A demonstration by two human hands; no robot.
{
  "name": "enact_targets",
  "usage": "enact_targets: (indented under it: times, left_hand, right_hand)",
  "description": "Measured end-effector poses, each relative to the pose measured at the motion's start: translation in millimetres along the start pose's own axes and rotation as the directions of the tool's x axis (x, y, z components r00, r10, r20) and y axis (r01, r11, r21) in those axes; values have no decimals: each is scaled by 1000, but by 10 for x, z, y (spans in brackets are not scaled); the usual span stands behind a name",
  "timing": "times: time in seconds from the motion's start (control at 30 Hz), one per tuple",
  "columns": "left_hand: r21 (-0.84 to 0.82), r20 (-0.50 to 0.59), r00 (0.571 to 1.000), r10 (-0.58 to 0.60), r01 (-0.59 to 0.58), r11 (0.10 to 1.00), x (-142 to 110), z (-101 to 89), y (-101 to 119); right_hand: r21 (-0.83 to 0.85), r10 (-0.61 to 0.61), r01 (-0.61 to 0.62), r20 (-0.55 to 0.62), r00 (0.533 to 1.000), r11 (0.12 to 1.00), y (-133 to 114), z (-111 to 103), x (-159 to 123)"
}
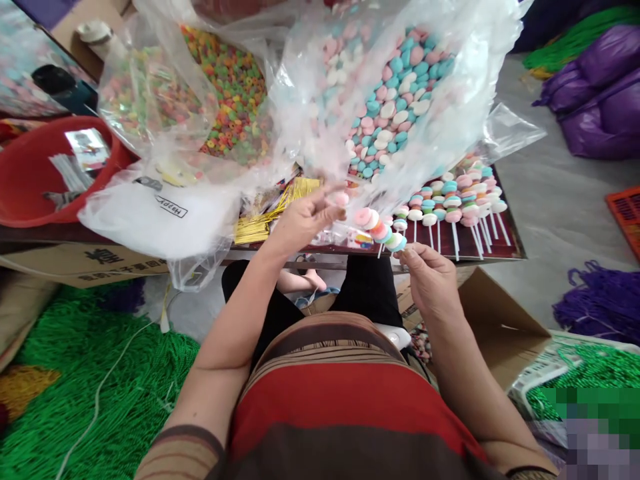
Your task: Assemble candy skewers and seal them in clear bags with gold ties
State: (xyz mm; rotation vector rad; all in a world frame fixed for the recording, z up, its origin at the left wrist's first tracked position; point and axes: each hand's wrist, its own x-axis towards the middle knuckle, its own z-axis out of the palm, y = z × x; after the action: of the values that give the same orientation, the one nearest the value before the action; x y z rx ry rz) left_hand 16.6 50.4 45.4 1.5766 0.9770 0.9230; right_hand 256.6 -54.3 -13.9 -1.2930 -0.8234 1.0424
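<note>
Pinched in my right hand [431, 277] is the lower end of a candy skewer [381, 229], tilted up to the left, with pink, white, orange, green and blue pieces stacked along it. My left hand [307, 223] is just left of the skewer's top, its fingers closed on a pale pink candy piece [341, 199]. Beyond both hands, an opened clear bag holds pink, blue and white candies [387, 110]. Finished-looking candy skewers [453, 200] lie in a group on the table to the right, their white sticks pointing toward me.
Small ring-shaped candies [233, 87] fill another bag at the back left. Gold twist ties [253, 228] lie near my left hand. A red basin [30, 177] stands at far left. Green strands [115, 360], an open cardboard box [500, 320] and purple bundles [600, 93] surround the table.
</note>
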Motion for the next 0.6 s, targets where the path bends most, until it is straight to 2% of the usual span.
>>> enact_targets:
  times: [0.07,0.13,0.33,0.47,0.6]
  left_hand:
    - [-28,41,999,-4,5,1000,-159,65,11]
    - [-54,37,999,-13,15,998,-276,130,45]
    - [-62,52,993,-103,106,992,-349,142,179]
    - [-116,63,991,-115,122,986,-395,105,125]
    - [-306,36,987,-158,162,938,-450,124,4]
  right_hand:
    - [7,19,-19,5,1000,1000,19,-18,-8]
    - [11,35,-35,13,999,999,43,-26,-9]
    - [-45,30,-28,55,998,999,71,-41,0]
    - [-67,35,-31,63,997,997,57,-63,-13]
    - [-94,41,-29,129,991,995,31,-48,-18]
